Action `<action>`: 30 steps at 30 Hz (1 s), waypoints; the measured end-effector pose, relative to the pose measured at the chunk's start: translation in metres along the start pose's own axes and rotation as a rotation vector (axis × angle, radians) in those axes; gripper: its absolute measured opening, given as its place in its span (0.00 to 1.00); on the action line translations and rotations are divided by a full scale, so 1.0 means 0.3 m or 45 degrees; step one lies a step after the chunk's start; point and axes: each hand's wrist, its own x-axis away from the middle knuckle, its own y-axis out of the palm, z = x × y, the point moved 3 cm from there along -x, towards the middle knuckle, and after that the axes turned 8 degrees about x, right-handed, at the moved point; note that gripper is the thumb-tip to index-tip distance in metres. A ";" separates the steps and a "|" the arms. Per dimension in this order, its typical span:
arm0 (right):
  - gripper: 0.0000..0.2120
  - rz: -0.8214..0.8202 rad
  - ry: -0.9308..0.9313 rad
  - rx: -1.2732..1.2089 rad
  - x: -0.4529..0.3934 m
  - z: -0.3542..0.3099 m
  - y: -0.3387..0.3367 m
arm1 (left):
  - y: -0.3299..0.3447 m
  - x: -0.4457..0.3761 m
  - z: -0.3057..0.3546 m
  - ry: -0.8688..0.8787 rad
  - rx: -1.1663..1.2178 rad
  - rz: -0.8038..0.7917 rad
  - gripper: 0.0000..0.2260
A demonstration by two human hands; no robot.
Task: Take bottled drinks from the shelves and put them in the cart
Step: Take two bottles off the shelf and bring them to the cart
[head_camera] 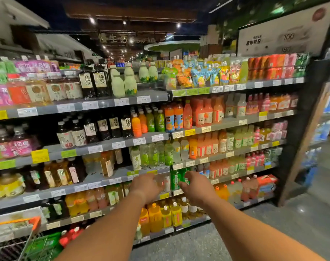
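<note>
Head view: both arms reach forward toward the shelves (107,146) of bottled drinks. The left hand (146,187) is in front of the clear bottles (165,182) on the fourth shelf down; its fingers are blurred, so whether they grip a bottle cannot be told. The right hand (195,187) is just right of it, fingers loosely spread and holding nothing, close to the green bottles (176,178) on the same level — contact cannot be confirmed. Below the hands stand yellow and orange bottles (160,215) on the lowest shelf. The cart (19,240) sits at the near left corner, with an orange rim — green packs (45,245) and red-capped bottles (72,235) show at its right side. A sign (284,34) stands on top of the shelf unit at far right.
</note>
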 end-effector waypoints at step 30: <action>0.26 -0.327 -0.015 -0.106 -1.232 0.581 0.179 | 0.454 -1.213 0.333 -0.301 0.172 0.016 0.30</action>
